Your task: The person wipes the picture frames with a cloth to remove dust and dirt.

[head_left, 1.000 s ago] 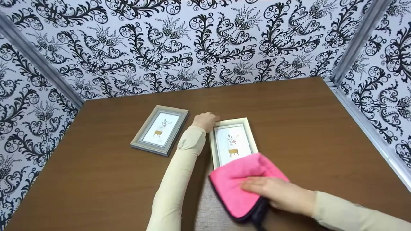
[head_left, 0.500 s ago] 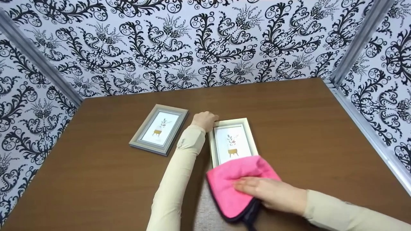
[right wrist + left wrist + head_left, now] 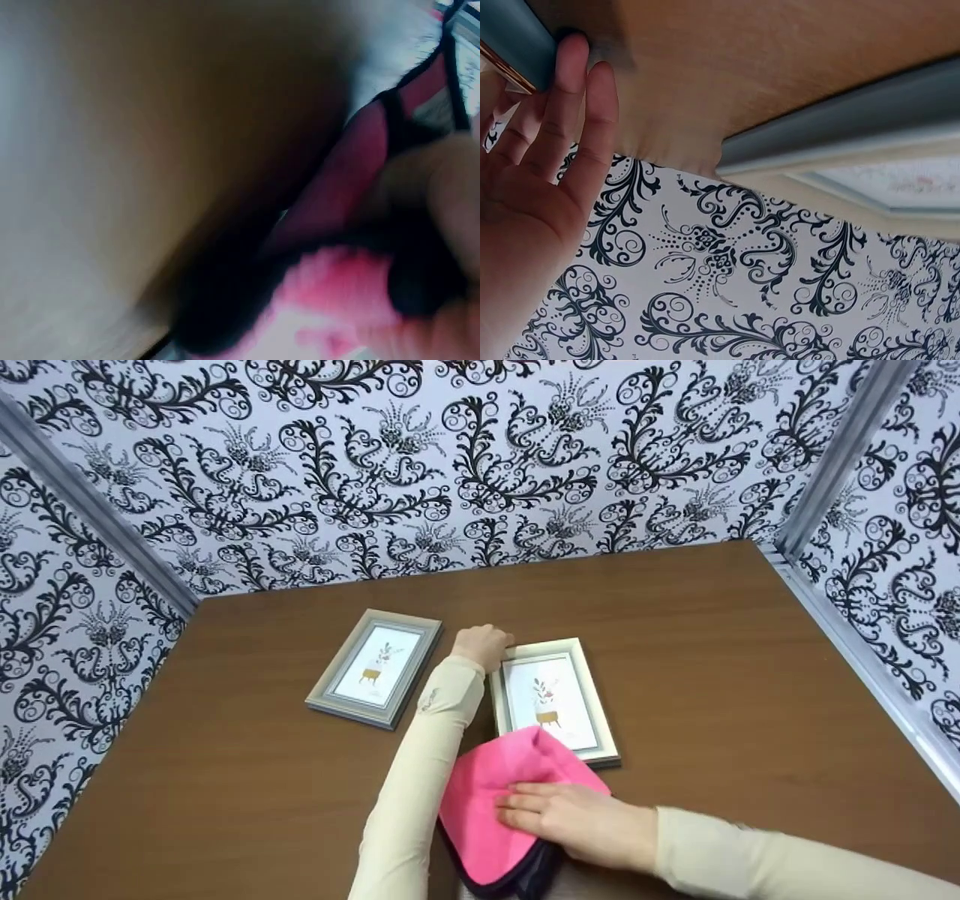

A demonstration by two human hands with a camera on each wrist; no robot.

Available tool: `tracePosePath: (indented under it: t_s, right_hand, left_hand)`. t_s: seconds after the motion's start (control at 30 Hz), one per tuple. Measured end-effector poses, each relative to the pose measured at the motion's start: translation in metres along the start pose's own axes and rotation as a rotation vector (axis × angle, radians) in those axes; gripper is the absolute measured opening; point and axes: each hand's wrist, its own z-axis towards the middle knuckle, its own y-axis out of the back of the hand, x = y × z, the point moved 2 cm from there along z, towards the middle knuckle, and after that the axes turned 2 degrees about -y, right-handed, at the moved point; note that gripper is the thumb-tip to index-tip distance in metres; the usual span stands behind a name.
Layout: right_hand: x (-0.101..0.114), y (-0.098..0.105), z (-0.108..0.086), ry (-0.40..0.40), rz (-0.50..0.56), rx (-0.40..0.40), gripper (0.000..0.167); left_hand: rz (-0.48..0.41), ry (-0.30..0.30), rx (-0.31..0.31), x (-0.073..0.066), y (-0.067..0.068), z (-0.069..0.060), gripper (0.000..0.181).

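A cream picture frame (image 3: 596, 706) with a plant print lies face up right of centre in the head view. My left hand (image 3: 480, 646) grips its far left corner; the left wrist view shows fingers (image 3: 600, 105) against the frame's edge (image 3: 517, 37). Over the frame's near left corner spreads a pink cloth (image 3: 487, 780) with black trim, hiding that corner. My right hand (image 3: 574, 819) holds the cloth, its fingers lying across the top. The right wrist view is blurred, with pink cloth (image 3: 337, 285) bunched at the hand.
To the left lies a second, similar picture frame (image 3: 337, 690) in greyish beige, apart from the left arm. Both frames rest on a brown wooden table (image 3: 712, 660). Patterned wall panels (image 3: 525, 457) border its back and sides, joined by metal strips (image 3: 862, 660).
The right hand and pink cloth have slid left and slightly nearer, uncovering the cream frame's near right corner. The left hand stays at its corner.
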Motion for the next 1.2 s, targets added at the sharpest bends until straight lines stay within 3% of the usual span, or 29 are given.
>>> tracePosePath:
  t_s: [0.23, 0.4, 0.53, 0.73, 0.9, 1.07, 1.2]
  right_hand:
    - [-0.012, 0.023, -0.002, -0.184, -0.005, -0.090, 0.056]
    - [-0.031, 0.006, 0.001, -0.283, 0.067, -0.001, 0.066]
    - [-0.042, -0.001, 0.007, -0.285, 0.125, 0.104, 0.071]
    - [-0.064, 0.006, 0.022, -0.270, 0.189, 0.160, 0.065]
    - [-0.085, 0.000, 0.036, -0.290, 0.168, 0.169, 0.058]
    - [-0.104, -0.014, 0.048, -0.344, 0.105, 0.215, 0.058]
    - [-0.113, -0.022, 0.057, -0.345, 0.051, 0.231, 0.061]
  left_hand:
    - [0.010, 0.018, 0.008, 0.003, 0.010, -0.001, 0.017]
    - [0.036, 0.034, 0.032, 0.003, 0.014, 0.002, 0.023]
    - [0.017, 0.012, 0.028, 0.001, 0.016, 0.004, 0.023]
    - [0.038, 0.009, 0.013, 0.001, 0.018, 0.005, 0.022]
    - [0.072, 0.001, 0.022, -0.001, 0.015, 0.009, 0.020]
    - [0.101, 0.001, -0.015, -0.003, 0.011, 0.012, 0.019]
    - [0.096, -0.010, -0.041, -0.003, 0.010, 0.010, 0.018]
